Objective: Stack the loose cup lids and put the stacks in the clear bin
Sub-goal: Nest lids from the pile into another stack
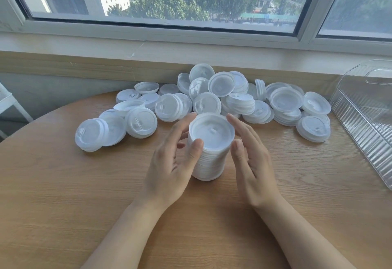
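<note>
The step in hand is judged to be squaring up one finished stack before transfer. The stack of lids point(209, 150) stands upright on the desk point(63, 194), rim-side up, and serves as the landmark for all positions below.

Left hand point(169, 162): on the left flank of the stack. Its thumb tip rests on the stack's near upper rim; the fingers point(182, 126) are straight and slightly spread, arched round the far left side. Whether they touch the rim cannot be told.

Right hand point(252, 162): on the right flank, fingers straight and held together, thumb beside the upper rim. A narrow gap appears between this palm and the stack wall.

The loose lids point(212, 99) lie in a heap just behind the stack, spreading well to the left and right of it, several partly nested.

The clear bin point(364, 120) sits well to the right of the stack at the desk's right side, its handled end wall toward the window.

Next move, as judged: close both hands on the stack walls, lift without tilting, and carry it rightward into the bin.

Open room: bare desk lies in front of the stack and to its right up to the bin wall. The curved desk edge runs far left of the stack. The heap behind leaves little margin for a backward sweep.
</note>
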Demonstrator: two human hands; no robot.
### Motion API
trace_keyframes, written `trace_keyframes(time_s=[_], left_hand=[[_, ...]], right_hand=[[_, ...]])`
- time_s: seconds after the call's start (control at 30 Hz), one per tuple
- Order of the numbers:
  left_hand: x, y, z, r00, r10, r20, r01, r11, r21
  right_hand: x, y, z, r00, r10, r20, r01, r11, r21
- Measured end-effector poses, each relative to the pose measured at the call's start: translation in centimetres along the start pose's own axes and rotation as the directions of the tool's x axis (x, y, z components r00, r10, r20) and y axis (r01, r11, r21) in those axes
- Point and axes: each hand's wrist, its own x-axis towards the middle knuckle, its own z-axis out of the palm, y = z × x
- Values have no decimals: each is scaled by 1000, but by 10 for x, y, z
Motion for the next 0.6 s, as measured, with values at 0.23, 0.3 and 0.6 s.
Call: trace_keyframes(time_s=[0.23, 0.3, 0.6], left_hand=[[1, 1, -4, 999, -1, 47, 1, 1000, 8], [2, -1, -5, 999, 1, 52, -1, 1000, 0], [-3, -5, 0, 996, -30, 79, 30, 1000, -3]], right_hand=[[1, -2, 1, 990, 143, -7, -141, 986, 89], [3, -4, 2, 984, 178, 5, -177, 976, 128], [3, -2, -2, 981, 190, 47, -195, 973, 127]])
